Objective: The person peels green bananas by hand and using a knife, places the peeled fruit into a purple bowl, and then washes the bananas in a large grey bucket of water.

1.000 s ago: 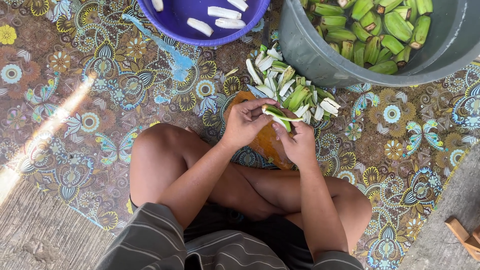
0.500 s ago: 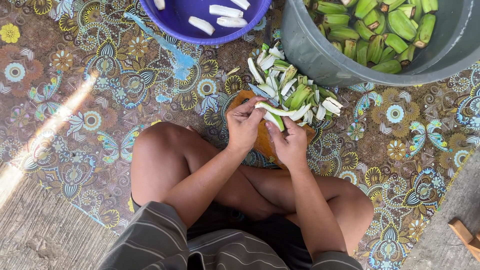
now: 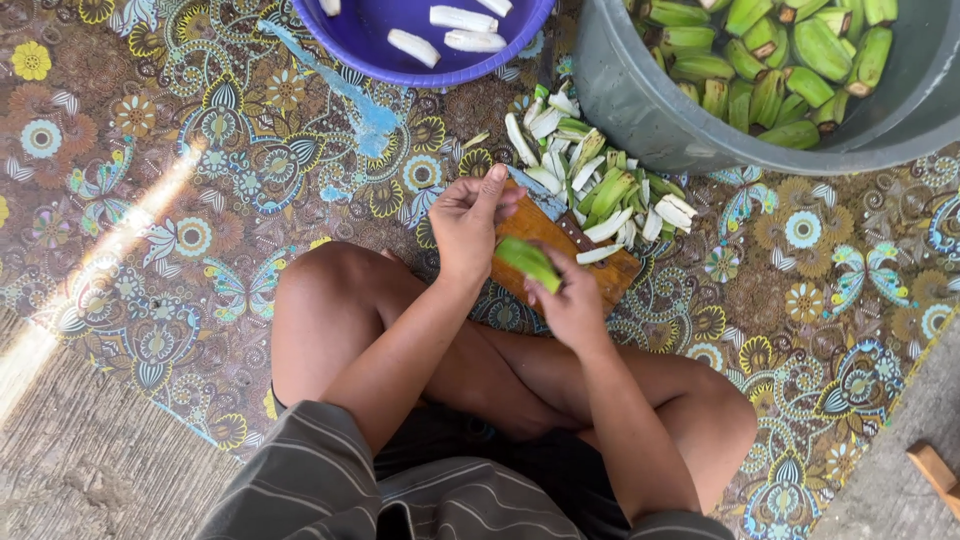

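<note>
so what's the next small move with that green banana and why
Probably bring the left hand back onto the green banana to strip more peel. The right hand holds it over the wooden board, still green-skinned, while the left is lifted beside it. Peeled white pieces sit in the purple bowl.

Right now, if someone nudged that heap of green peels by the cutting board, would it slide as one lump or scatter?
Probably scatter: the peel heap is loose, separate strips lying crosswise, not bound together. The strips look thin and curled, so likely light and somewhat floppy. Their pale inner sides may be damp and a little slippery on the patterned mat, though the picture cannot confirm that.
</note>
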